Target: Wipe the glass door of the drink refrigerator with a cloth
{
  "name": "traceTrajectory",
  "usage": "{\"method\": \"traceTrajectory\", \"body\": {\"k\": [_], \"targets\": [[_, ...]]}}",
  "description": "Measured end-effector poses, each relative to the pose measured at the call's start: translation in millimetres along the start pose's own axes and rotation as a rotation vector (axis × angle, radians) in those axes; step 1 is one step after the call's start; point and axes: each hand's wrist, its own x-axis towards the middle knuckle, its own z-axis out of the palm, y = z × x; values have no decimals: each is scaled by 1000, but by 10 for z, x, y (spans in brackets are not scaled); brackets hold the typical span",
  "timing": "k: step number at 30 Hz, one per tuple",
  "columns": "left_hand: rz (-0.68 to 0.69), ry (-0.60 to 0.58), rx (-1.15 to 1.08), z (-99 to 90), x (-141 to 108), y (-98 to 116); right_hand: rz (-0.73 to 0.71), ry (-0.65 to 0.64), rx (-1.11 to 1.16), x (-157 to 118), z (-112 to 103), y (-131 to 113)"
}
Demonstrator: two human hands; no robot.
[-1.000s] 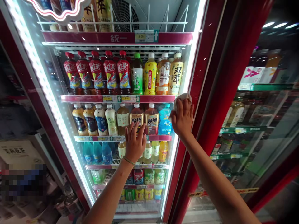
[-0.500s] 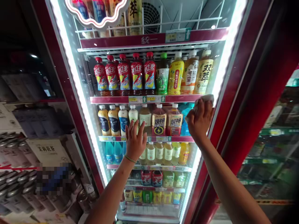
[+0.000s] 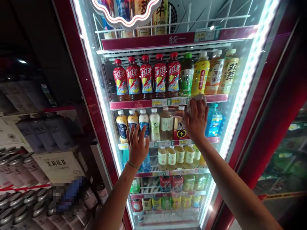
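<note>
A tall lit drinks cooler with a glass front stands ahead. My right hand (image 3: 197, 119) presses a pale, crumpled cloth (image 3: 197, 99) on the glass, in front of the shelf edge below the yellow bottle (image 3: 200, 75). My left hand (image 3: 138, 143) rests with fingers spread against the glass, nothing in it, in front of the row of white-capped bottles (image 3: 144, 121). Behind the glass, several red-capped bottles (image 3: 146, 76) line the upper shelf. A blue bottle (image 3: 214, 119) stands to the right of my right hand.
Left of the cooler are stacked cans (image 3: 33, 171), dark bottles (image 3: 56, 127) and a cream box (image 3: 59, 164). A red frame (image 3: 271, 150) and another glass-fronted shelf unit (image 3: 283, 159) are on the right. A lit wavy sign (image 3: 129, 24) hangs at the top.
My right hand has slid left across the glass with the cloth. My left hand is now in front of bottles farther left. The view has shifted, so the cooler appears farther right.
</note>
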Motion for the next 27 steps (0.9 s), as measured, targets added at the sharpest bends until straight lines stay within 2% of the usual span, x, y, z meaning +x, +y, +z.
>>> {"method": "traceTrajectory", "body": {"k": [2, 5, 7, 8, 10, 12, 13, 15, 18, 21, 27], "targets": [[-9, 7, -19, -23, -18, -66, -74, -59, 28, 35, 53, -364], [-6, 6, -37, -68, -55, -178, -374, -226, 93, -284, 57, -790], [4, 0, -34, -113, -70, -271, -541, -297, 115, -495, 26, -854], [12, -4, -27, -141, -70, -323, -557, -300, 109, -540, 12, -826], [30, -14, -3, -204, -57, -434, -443, -241, 76, -483, 4, -728], [44, -22, 23, -275, -32, -548, -239, -142, 50, -294, 38, -683], [48, -25, 33, -314, -18, -603, -160, -95, 49, -187, 69, -709], [53, -31, 47, -395, 7, -707, -94, -34, 62, -15, 142, -867], [85, -32, 44, -525, 36, -850, -149, -7, 102, 75, 238, -1260], [116, -3, 28, -651, 57, -961, -203, -37, 134, 57, 296, -1644], [157, 15, -51, -884, 89, -1023, -334, -79, 175, 116, 379, -2174]]}}
